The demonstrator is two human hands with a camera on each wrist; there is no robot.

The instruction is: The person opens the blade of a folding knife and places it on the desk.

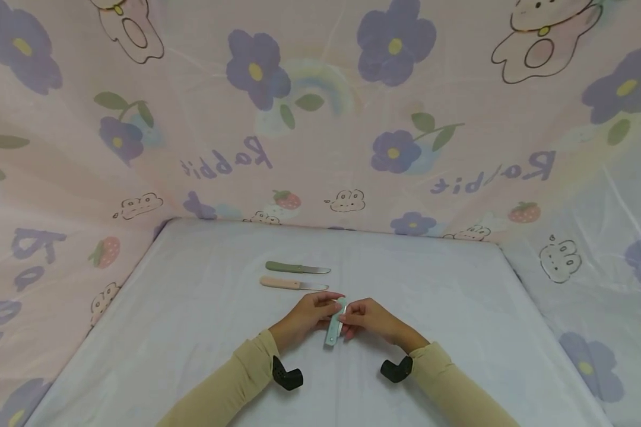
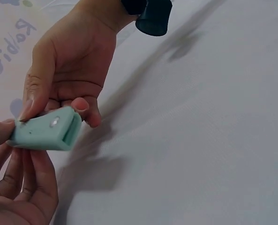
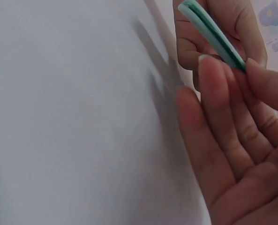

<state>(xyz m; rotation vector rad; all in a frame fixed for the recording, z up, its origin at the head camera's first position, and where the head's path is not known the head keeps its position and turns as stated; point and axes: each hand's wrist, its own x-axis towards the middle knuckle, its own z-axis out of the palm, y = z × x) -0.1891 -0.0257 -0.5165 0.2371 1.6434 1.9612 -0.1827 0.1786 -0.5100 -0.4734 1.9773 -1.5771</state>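
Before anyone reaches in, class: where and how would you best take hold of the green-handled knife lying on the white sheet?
Grip the green-handled knife by its handle, the left part, coming down from above. It lies flat with the bare blade pointing right, so the handle is the safe, thicker part. The peach-handled knife lies parallel just in front, so pinching the handle's sides from above probably avoids bumping it.

A makeshift recording booth: cartoon rabbit curtain [image 1: 320,118] enclosing a white-covered table [image 1: 438,284].

Mint folding knife [image 1: 335,325], floral pink curtain [image 1: 320,118]
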